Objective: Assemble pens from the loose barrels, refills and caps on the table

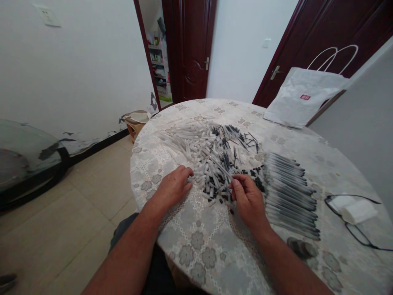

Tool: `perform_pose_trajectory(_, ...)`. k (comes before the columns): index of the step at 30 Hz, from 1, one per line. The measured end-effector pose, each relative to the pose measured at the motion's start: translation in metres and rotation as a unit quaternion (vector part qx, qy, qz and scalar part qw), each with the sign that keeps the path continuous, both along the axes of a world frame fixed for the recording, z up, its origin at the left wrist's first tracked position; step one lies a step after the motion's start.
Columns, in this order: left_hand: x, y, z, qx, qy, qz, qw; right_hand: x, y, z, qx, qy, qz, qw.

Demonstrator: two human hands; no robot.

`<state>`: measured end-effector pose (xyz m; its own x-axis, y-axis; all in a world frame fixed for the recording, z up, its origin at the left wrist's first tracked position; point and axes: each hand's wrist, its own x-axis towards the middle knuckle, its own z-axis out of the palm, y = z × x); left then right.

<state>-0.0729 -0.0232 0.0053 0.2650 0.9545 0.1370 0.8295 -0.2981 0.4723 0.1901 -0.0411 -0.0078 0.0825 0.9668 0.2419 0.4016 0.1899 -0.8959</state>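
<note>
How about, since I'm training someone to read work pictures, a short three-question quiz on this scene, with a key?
1. Multiple choice: where is the white bag?
A) Between the hands
B) On the far right part of the table
C) On the floor
2. True or false: the glasses lie to the left of the loose pile.
3. Fill in: the hand nearer the row of dark-tipped sticks is the ____ hand.

Key:
1. B
2. False; they lie to the right, beyond the row.
3. right [the right hand is beside it; the left hand is at the pile's other side]
</note>
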Motion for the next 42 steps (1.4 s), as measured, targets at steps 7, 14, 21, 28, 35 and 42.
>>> perform_pose_trajectory(7, -0.001, 0.001, -0.001, -0.008, 0.038, -0.004, 0.999, -0.004, -0.005, 0.0, 0.001, -0.009, 0.014, 1.0)
perform_pose_trajectory(14, -0.004, 0.0, -0.007, -0.002, 0.048, -0.016, 0.999, -0.006, -0.008, 0.0, 0.028, -0.052, 0.027, 0.998)
perform_pose_trajectory(21, -0.003, -0.001, -0.006, -0.001, 0.061, -0.02, 0.998, -0.008, -0.012, -0.001, 0.036, -0.071, 0.034, 0.996)
perform_pose_trajectory(28, -0.002, -0.009, -0.003, -0.013, 0.026, -0.019, 0.999, -0.009, -0.011, 0.001, 0.055, -0.088, 0.028, 0.994)
perform_pose_trajectory(35, -0.009, -0.008, 0.007, -0.028, -0.173, -0.03, 0.984, -0.006, -0.01, -0.002, 0.062, -0.094, 0.029, 0.993)
perform_pose_trajectory(42, -0.011, 0.0, 0.017, -0.143, -0.538, 0.042, 0.829, -0.007, -0.012, -0.005, 0.079, -0.108, 0.056, 0.989)
